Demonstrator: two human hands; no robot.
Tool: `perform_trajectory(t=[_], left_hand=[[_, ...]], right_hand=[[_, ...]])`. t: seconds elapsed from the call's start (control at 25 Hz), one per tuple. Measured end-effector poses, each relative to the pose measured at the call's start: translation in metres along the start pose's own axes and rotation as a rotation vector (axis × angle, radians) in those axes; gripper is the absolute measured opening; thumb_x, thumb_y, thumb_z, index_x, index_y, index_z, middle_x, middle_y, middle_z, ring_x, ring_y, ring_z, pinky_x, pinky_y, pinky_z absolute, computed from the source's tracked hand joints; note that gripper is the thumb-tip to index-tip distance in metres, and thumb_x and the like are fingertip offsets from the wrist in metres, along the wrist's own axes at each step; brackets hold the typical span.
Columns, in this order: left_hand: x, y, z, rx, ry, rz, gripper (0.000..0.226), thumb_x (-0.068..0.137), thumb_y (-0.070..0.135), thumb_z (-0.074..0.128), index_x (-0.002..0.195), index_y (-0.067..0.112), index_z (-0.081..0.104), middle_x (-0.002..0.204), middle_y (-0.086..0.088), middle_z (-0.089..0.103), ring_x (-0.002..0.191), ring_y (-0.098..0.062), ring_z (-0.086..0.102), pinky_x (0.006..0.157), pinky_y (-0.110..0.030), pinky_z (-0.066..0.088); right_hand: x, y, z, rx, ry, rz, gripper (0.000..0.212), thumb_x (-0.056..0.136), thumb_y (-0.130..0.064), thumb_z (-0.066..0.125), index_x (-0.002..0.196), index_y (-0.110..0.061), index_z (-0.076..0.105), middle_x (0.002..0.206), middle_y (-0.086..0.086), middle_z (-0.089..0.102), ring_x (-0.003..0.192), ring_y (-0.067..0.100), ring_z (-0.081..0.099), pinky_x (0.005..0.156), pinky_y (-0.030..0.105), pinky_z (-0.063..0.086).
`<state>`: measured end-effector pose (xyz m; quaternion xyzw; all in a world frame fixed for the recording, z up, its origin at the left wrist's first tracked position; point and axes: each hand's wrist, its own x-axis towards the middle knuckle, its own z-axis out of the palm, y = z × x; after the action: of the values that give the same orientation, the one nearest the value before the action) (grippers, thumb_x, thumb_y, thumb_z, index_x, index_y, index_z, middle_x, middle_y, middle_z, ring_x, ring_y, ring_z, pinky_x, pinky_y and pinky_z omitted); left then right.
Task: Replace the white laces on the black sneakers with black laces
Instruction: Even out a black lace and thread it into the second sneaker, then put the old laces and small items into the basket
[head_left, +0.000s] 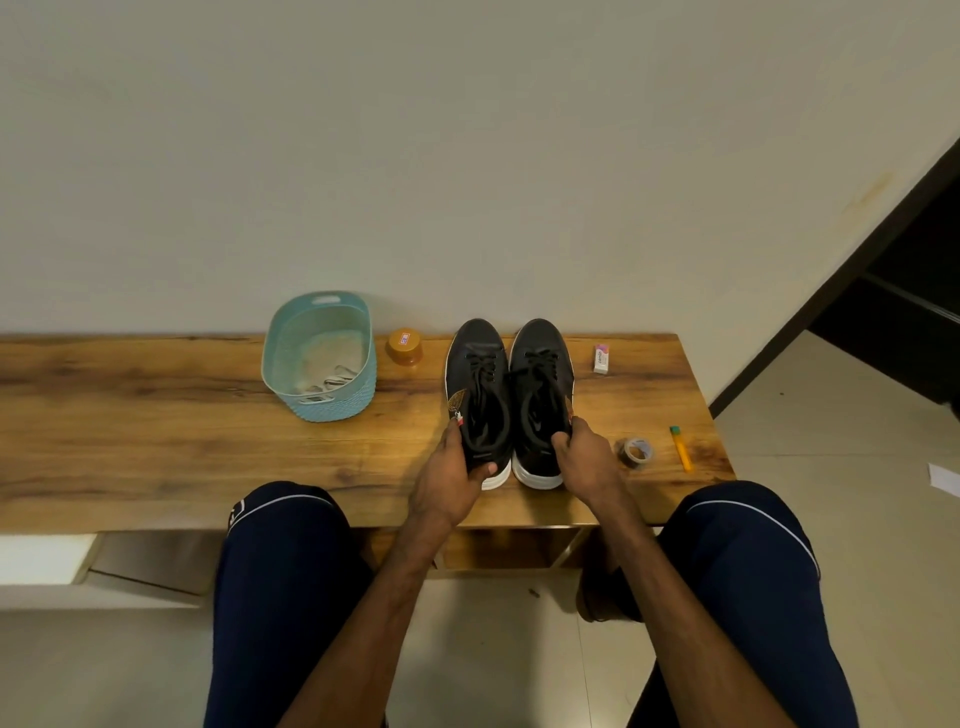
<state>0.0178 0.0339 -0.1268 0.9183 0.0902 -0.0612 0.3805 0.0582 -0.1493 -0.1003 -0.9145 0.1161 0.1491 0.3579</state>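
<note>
Sneakers: the left sneaker (477, 384) and right sneaker (540, 384) stand side by side just right of frame centre, toes to the wall (467, 156), heels toward the person, sides touching or nearly so.
Laces on the shoes: black laces (543, 361) run through the eyelets of both; no white shows on either shoe.
Old laces: the white laces (332, 384) lie in the teal basket (291, 332), left of the shoes.
Left hand: the left hand (447, 478) clasps the heel of the left sneaker, thumb across the back.
Right hand: the right hand (587, 457) has fingers curled over the heel collar of the right sneaker.
Progress: the swap looks done, or very nearly. Whether the ends are tied or tucked I cannot tell, since they are dark against dark. Likely only squaring up the pair remains.
Edges: the heels sit close to the near edge of the wooden table (156, 415); the toes stop short of the wall.
Open room: a wide stretch of bare wood lies at lower left of the basket.
Clutter right: a tape roll (636, 451) sits just beside the right hand, with a yellow pen (681, 449) beyond it and an eraser (601, 358) above.
Clutter centre: a capped jar (404, 346) stands between basket and shoes.
</note>
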Motion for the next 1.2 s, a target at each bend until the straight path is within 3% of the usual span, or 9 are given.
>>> perform_trajectory(t=[0.32,0.56,0.72,0.8,0.92,1.0,1.2], left_hand=[[-0.002,0.0,-0.002,0.005,-0.013,-0.002,0.083,0.087,0.03,0.071,0.153,0.023,0.021,0.145,0.002,0.051,0.13,-0.02,0.051,0.103,-0.045,0.048],[-0.003,-0.001,-0.003,0.044,-0.033,-0.011,0.082,0.088,0.027,0.069,0.153,0.024,0.019,0.149,0.002,0.046,0.133,-0.02,0.048,0.104,-0.046,0.047],[-0.007,0.011,-0.008,0.211,-0.01,0.043,0.088,0.087,-0.001,0.057,0.157,0.016,0.006,0.164,-0.004,0.013,0.149,-0.023,0.02,0.117,-0.042,0.033],[-0.012,0.025,-0.013,0.28,0.048,0.138,0.094,0.084,-0.007,0.054,0.157,0.015,0.0,0.165,-0.003,0.001,0.152,-0.02,0.005,0.121,-0.042,0.024],[-0.018,0.042,-0.015,0.316,0.077,0.26,0.095,0.083,-0.008,0.055,0.158,0.017,0.002,0.166,0.0,0.001,0.152,-0.017,0.003,0.122,-0.042,0.021],[-0.02,0.044,-0.013,0.322,0.066,0.285,0.093,0.085,-0.006,0.056,0.158,0.018,0.004,0.165,0.002,0.002,0.152,-0.016,0.005,0.122,-0.042,0.021],[-0.024,0.037,-0.01,0.32,0.052,0.292,0.077,0.095,0.002,0.051,0.157,0.02,0.009,0.165,0.003,0.007,0.151,-0.015,0.009,0.122,-0.043,0.021]], right_hand=[[0.004,-0.001,-0.005,-0.12,0.0,-0.087,0.025,0.099,-0.022,0.043,0.109,-0.003,0.056,0.096,0.017,0.064,0.086,0.032,0.061,0.074,0.04,0.051],[0.006,0.002,-0.004,-0.134,0.006,-0.128,0.026,0.1,-0.025,0.042,0.111,-0.006,0.056,0.097,0.017,0.066,0.087,0.031,0.063,0.079,0.045,0.055],[-0.004,0.011,-0.009,-0.06,0.025,-0.168,0.037,0.107,-0.034,0.036,0.128,-0.01,0.055,0.115,0.013,0.066,0.102,0.027,0.063,0.079,0.036,0.051],[-0.007,0.019,-0.015,-0.12,0.13,-0.179,0.039,0.107,-0.033,0.037,0.136,-0.01,0.051,0.129,0.012,0.061,0.117,0.026,0.057,0.089,0.036,0.046],[0.004,0.042,-0.027,-0.319,0.198,-0.116,0.051,0.102,-0.02,0.05,0.15,-0.012,0.034,0.158,0.011,0.033,0.145,0.03,0.028,0.117,0.046,0.031],[0.009,0.06,-0.031,-0.4,0.108,-0.022,0.064,0.099,-0.019,0.055,0.155,-0.017,0.024,0.164,0.011,0.017,0.15,0.036,0.015,0.12,0.05,0.024],[0.002,0.069,-0.021,-0.552,0.056,-0.071,0.05,0.097,-0.016,0.055,0.145,-0.018,0.043,0.156,0.011,0.028,0.138,0.034,0.03,0.11,0.044,0.039]])
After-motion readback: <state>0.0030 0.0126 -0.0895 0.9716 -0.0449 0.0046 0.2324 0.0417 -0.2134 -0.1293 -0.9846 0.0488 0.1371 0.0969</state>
